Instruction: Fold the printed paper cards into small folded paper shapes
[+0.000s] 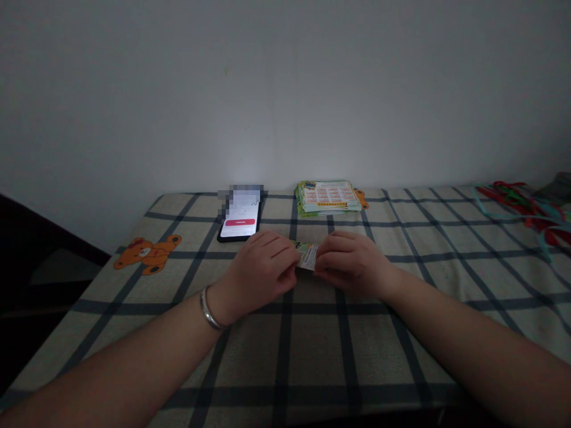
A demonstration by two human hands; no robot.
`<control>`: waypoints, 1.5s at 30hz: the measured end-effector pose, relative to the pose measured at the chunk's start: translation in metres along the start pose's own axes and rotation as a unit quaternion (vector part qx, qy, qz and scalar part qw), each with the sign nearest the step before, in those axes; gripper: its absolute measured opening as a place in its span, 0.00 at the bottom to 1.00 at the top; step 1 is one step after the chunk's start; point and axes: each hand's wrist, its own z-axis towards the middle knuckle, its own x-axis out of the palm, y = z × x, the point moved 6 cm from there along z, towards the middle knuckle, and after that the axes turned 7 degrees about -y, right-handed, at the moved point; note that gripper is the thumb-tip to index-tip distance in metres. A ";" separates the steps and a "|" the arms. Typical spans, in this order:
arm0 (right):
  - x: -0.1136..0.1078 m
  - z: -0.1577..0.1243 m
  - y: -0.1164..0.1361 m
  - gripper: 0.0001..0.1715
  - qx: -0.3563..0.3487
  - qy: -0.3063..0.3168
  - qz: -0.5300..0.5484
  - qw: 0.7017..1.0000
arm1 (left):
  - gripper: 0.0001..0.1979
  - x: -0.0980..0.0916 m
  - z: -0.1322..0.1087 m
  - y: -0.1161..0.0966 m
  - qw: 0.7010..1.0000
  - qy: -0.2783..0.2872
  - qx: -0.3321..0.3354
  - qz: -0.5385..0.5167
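Note:
A small printed card (pixel 307 257), green and white, is held between my two hands just above the checked tablecloth. My left hand (pixel 266 264), with a silver bangle (pixel 209 308) at the wrist, is closed on the card's left end. On the right end, the fingers of my right hand (pixel 350 261) are pinched. Both hands cover much of the card, so its full shape is hidden. Beyond them lies a stack of similar-looking printed cards (pixel 329 196), with a calendar-like grid on the top one.
A phone (pixel 241 217) with a lit screen lies left of the stack. Red, green and pale blue ribbons (pixel 513 199) are heaped at the far right. An orange bear figure (pixel 149 252) is on the tablecloth (pixel 250 356) at left. A grey wall (pixel 285 89) stands behind the table.

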 end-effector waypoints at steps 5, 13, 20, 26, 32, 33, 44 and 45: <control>-0.005 -0.003 -0.008 0.03 0.025 -0.028 0.048 0.998 | 0.04 0.003 0.001 0.004 1.000 0.017 0.007 0.023; 0.000 -0.001 -0.005 0.05 0.065 -0.036 0.093 0.993 | 0.03 -0.004 0.002 -0.001 1.000 -0.016 -0.001 -0.017; 0.003 0.003 -0.006 0.06 0.087 -0.035 0.142 0.985 | 0.04 -0.002 0.002 -0.002 1.000 -0.006 -0.009 -0.020; -0.001 0.001 -0.008 0.06 0.093 -0.042 0.149 0.984 | 0.04 -0.001 0.001 0.003 0.999 -0.009 -0.023 -0.021; -0.008 -0.002 -0.012 0.05 0.089 -0.053 0.167 0.980 | 0.04 0.000 -0.001 0.007 1.000 -0.003 -0.027 -0.010; -0.008 -0.002 -0.013 0.05 0.090 -0.053 0.169 0.980 | 0.04 0.001 -0.001 0.009 0.999 0.002 -0.036 -0.010; -0.012 -0.005 -0.019 0.07 0.114 -0.042 0.181 0.976 | 0.03 0.010 -0.004 0.018 0.993 0.059 -0.100 -0.023; -0.013 -0.005 -0.019 0.08 0.114 -0.042 0.184 0.975 | 0.03 0.010 -0.005 0.018 0.992 0.068 -0.104 -0.022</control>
